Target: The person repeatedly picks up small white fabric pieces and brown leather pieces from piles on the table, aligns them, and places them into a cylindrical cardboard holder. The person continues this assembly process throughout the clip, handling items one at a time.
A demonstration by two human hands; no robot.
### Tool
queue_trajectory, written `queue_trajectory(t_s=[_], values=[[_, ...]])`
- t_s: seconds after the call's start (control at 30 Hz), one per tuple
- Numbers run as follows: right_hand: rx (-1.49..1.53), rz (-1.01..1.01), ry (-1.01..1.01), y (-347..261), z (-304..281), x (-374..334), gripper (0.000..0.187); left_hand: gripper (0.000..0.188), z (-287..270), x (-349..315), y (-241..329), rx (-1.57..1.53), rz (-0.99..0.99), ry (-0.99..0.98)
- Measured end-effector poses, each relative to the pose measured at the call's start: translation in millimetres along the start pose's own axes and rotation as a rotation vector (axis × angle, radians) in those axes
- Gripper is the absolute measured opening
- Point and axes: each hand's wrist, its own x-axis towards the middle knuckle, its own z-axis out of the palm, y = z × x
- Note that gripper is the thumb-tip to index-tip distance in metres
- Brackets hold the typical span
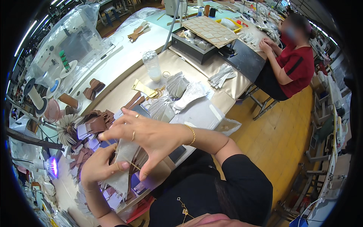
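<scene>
My left hand (pixel 99 165) is closed on a bundle of pale grey-white strips (pixel 121 185), its thumb pressed across them. Over the bundle arches my right hand (pixel 153 134), fingers and thumb spread wide. A thin tan rubber band (pixel 135 165) runs across the bundle to my right thumb and looks stretched on that hand; where it passes behind the fingers is hidden. Brown leather pieces (pixel 100 123) and a fanned pale bundle (pixel 68 130) lie beyond my left hand. Past my right hand are more grey strip bundles (pixel 160 108).
A clear bottle (pixel 152 66), yellow pieces (pixel 143 87) and loose rubber bands (pixel 160 91) sit on the table. Thread spools (pixel 36 96) and a glowing purple lamp (pixel 51 166) stand left. A box of parts (pixel 196 47) is farther back. At right, a co-worker (pixel 297 60) sits.
</scene>
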Motion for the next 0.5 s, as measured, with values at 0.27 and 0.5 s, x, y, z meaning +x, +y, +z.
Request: queue_trajectory(t_s=[0.27,0.5], values=[[-0.393,0.080,-0.122,3.3,2.9,-8.1,0.087,0.056,17.9,10.6,-21.0,-0.127,-0.038,0.111],[-0.103,0.136,0.026,14.7,-11.0,-19.9,0.079,0.063,26.4,14.0,-2.7,-0.187,-0.025,0.006]])
